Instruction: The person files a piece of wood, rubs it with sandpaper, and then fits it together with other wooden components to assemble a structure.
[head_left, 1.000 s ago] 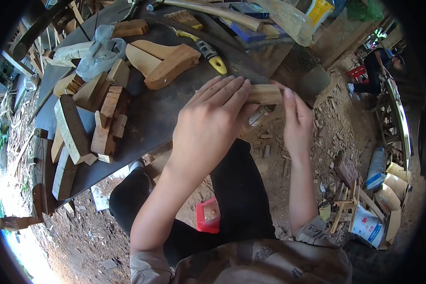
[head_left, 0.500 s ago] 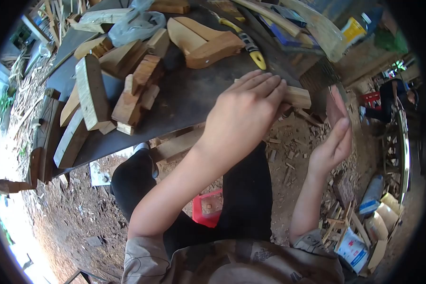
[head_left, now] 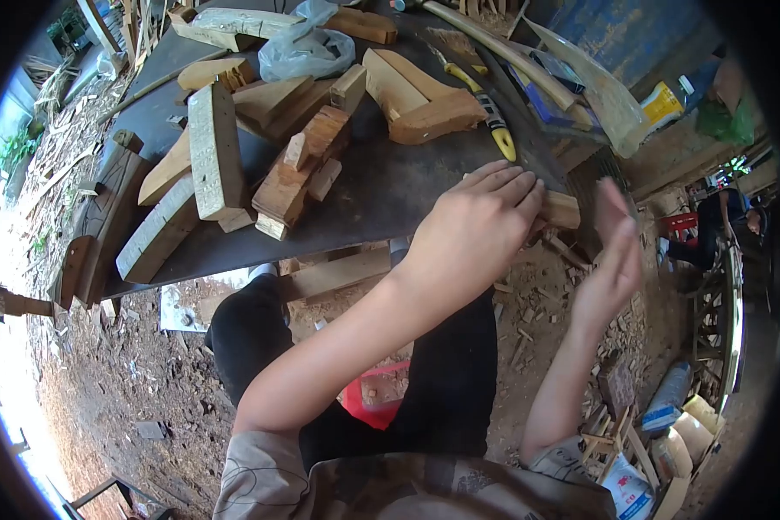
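Observation:
My left hand (head_left: 485, 212) is closed over a short light wood piece (head_left: 562, 211), whose end sticks out to the right past the fingers, at the near right edge of the dark table (head_left: 390, 195). Just right of that end, my right hand (head_left: 615, 260) is raised with a thin reddish-brown sheet (head_left: 612, 206) against its fingers; the sheet is blurred. A yellow-and-black handled tool (head_left: 497, 130) lies on the table beyond my left hand. Farther left rests a curved wood block (head_left: 429, 104).
Several cut wood blocks (head_left: 217, 156) and a clear plastic bag (head_left: 308, 56) cover the table's left part. A long wooden handle (head_left: 494, 52) and a yellow container (head_left: 661, 106) are at the back right. A person (head_left: 711, 230) sits far right. Wood scraps litter the ground.
The view has shifted, so the table and its blocks appear farther right. My left hand still grips the wood piece. My right hand is still beside its end, its fingertips now blurred.

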{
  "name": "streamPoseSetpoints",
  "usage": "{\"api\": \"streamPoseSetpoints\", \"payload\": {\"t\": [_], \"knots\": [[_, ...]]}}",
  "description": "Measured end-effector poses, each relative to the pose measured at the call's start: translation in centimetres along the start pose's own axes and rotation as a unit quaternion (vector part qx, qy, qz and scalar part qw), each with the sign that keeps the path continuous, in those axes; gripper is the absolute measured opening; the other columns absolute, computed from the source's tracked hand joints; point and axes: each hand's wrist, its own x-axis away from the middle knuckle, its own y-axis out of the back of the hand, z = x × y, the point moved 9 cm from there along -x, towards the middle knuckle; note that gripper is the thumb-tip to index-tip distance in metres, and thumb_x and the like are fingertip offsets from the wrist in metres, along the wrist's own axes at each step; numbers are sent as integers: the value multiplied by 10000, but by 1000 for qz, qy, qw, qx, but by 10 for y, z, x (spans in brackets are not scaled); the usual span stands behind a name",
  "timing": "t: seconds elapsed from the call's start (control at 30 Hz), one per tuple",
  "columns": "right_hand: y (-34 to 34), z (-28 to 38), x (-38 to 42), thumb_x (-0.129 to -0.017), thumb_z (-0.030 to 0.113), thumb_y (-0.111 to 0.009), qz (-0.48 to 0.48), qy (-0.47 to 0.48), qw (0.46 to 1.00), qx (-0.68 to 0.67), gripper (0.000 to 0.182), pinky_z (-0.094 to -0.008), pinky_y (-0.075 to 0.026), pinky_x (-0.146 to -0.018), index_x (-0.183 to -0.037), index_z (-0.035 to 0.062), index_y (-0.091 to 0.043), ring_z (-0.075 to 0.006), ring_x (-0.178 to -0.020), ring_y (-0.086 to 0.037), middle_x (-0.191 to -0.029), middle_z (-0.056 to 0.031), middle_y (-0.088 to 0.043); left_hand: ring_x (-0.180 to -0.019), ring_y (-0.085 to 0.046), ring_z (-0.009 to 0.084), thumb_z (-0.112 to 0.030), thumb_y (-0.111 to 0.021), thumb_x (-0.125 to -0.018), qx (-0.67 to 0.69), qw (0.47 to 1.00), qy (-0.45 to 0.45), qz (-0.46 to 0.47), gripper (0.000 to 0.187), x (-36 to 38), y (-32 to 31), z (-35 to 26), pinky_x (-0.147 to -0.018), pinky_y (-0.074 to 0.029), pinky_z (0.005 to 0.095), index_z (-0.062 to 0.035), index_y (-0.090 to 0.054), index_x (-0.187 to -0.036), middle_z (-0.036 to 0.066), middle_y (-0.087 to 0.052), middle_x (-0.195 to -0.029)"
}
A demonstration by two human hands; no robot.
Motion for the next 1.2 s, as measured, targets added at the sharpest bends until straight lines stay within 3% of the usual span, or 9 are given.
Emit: {"api": "streamPoseSetpoints", "payload": {"t": [0.13,0.2,0.3,0.4,0.47,0.6,0.87,1.03,1.2], "knots": [[-18,3,11,-1235,240,-365,70,81,984,145,497,-453,-480,-1230,-1472,-98,-643,-312,-1416,-648,-1490,-222,-692,-1251,-741,308,-228,-788,-961,10,1000,2,14,391,-2,1,-1,-1151,-568,416,17,-766,-1265,152,-790,-1286],[-4,-18,6,-1235,229,-372,49,-58,989,125,483,-435,-463,-1226,-1467,-85,-657,-295,-1427,-643,-1486,-196,-707,-1255,-739,311,-230,-783,-967,10,1000,-1,14,388,-3,1,-2,-1156,-564,418,15,-766,-1266,155,-788,-1293],[15,8,9,-1233,251,-400,-63,42,997,-7,467,-403,-457,-1207,-1436,-34,-709,-258,-1408,-655,-1445,-168,-743,-1258,-735,313,-228,-777,-971,2,1000,1,8,375,1,1,-1,-1166,-555,423,15,-764,-1257,157,-784,-1298],[-10,-6,11,-1232,278,-420,65,53,988,130,475,-387,-470,-1192,-1431,-40,-710,-246,-1365,-673,-1424,-178,-749,-1249,-733,310,-218,-773,-969,3,1000,-3,8,366,2,-1,-1,-1176,-542,427,24,-753,-1243,153,-781,-1279],[7,-53,3,-1233,261,-429,109,-145,965,187,469,-374,-497,-1161,-1430,-79,-686,-236,-1320,-690,-1401,-163,-750,-1238,-732,305,-209,-769,-964,7,1000,-3,4,364,1,-2,0,-1180,-534,429,31,-743,-1236,149,-779,-1258],[11,-26,-2,-1232,266,-437,32,-33,997,62,458,-357,-520,-1092,-1396,-60,-713,-210,-1264,-696,-1355,-133,-761,-1228,-729,317,-206,-751,-964,5,1000,-1,8,388,3,-4,0,-1177,-530,439,42,-720,-1262,167,-767,-1244],[17,41,-27,-1224,364,-475,-7,33,994,108,483,-267,-380,-711,-1363,-22,-730,-74,-798,-427,-1074,-7,-727,-1092,-733,290,-153,-705,-922,-33,999,17,-2,451,2,35,0,-992,-586,415,37,-700,-1331,125,-717,-1140],[-20,57,-36,-1204,366,-544,62,5,996,69,435,-273,-410,-707,-1221,-29,-725,-89,-769,-499,-882,-5,-622,-1001,-732,264,-129,-734,-866,-81,996,43,-19,472,8,73,7,-835,-619,390,50,-702,-1302,122,-696,-1060],[-62,63,-61,-1186,352,-586,174,-12,981,88,423,-277,-484,-836,-1318,-29,-714,-111,-896,-603,-1047,-60,-709,-922,-740,251,-146,-767,-841,-88,993,80,11,384,19,93,8,-676,-616,364,46,-699,-1167,115,-682,-1004]]}}
